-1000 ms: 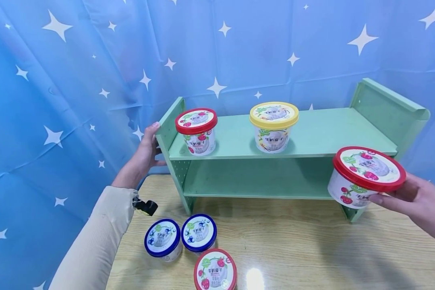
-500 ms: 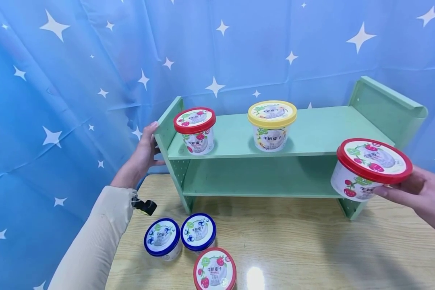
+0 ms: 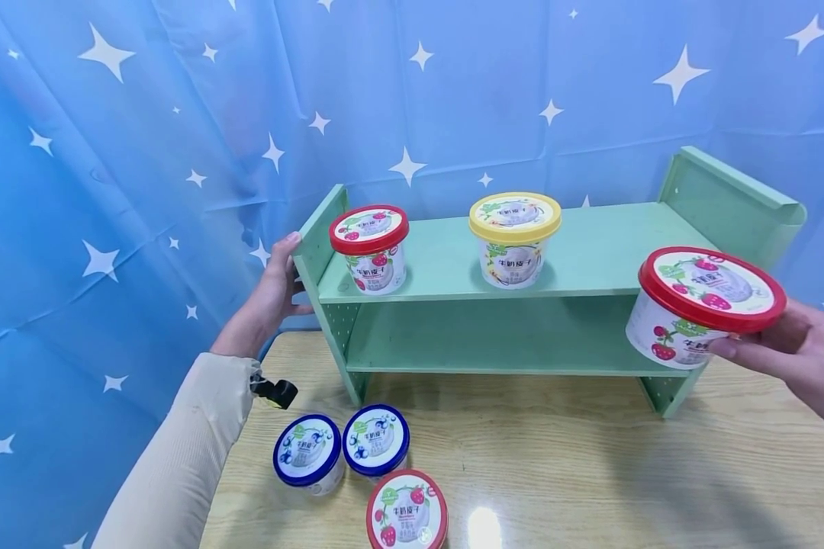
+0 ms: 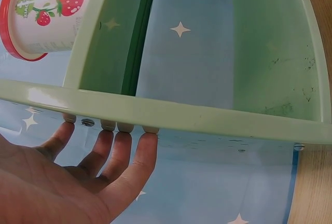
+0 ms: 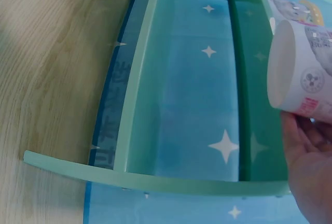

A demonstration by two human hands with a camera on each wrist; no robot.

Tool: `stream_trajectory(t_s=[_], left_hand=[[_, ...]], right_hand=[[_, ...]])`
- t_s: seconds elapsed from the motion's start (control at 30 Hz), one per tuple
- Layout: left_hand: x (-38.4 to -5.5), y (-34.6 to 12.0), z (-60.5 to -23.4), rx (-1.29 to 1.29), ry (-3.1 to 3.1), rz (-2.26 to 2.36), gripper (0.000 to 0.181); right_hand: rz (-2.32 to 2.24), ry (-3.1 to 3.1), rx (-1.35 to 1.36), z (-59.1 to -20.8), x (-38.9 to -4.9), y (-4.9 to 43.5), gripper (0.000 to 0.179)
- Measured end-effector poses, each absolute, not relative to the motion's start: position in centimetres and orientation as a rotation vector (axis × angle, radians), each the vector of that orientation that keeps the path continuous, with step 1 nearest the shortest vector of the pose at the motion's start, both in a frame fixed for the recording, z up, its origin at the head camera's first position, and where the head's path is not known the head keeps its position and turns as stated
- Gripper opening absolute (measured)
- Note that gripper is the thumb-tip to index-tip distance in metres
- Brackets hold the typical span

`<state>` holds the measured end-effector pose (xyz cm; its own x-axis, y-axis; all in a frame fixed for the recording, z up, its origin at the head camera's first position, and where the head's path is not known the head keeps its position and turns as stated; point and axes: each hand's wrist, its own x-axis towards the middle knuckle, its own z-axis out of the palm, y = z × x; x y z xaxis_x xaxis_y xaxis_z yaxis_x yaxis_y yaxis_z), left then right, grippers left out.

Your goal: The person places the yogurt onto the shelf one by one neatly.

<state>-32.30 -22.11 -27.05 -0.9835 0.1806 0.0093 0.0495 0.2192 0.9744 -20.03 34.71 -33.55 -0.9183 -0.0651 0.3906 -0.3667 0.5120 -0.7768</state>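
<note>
Red-lidded tub (image 3: 700, 316), held: one, in our right hand (image 3: 799, 358), thumb against the near wall, fingers round the far side. Place: in front of the right end of the green shelf (image 3: 481, 335), well apart from its left end. Long axis roughly upright, lid uppermost, seeming to lean a little toward the right hand. Underside bare in the right wrist view; whether it clears the top board's height we cannot tell.

Left hand (image 3: 269, 288): one, at the shelf's outer left side, fingers extended, tips touching the end panel, no tub in it. The right hand is the nearer to the held tub.

On the shelf's top board: strawberry tub (image 3: 371, 252), red lid, at the left end; yellow-lidded tub (image 3: 515, 244), near the middle.

Before the shelf's left foot, on the table (image 3: 535, 450): blueberry tub (image 3: 309, 451) and second blue-lidded tub (image 3: 375, 442), side by side; nearer us, spare red-lidded tub (image 3: 407, 511), cut off by the view's edge.

Labels: 牛奶皮子 legible on lids; strawberries pictured on red, blueberries on blue. Green badge and smaller print: too small for us to read.
</note>
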Motion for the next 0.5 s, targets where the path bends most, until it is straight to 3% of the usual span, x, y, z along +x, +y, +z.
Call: stream_trajectory(t_s=[0.5], left_hand=[[-32.32,-22.13,-26.98,0.229,2.37,1.891,0.085]], right_hand=[[1.406,-2.343,0.457,-32.58,-20.82,34.12,0.072]])
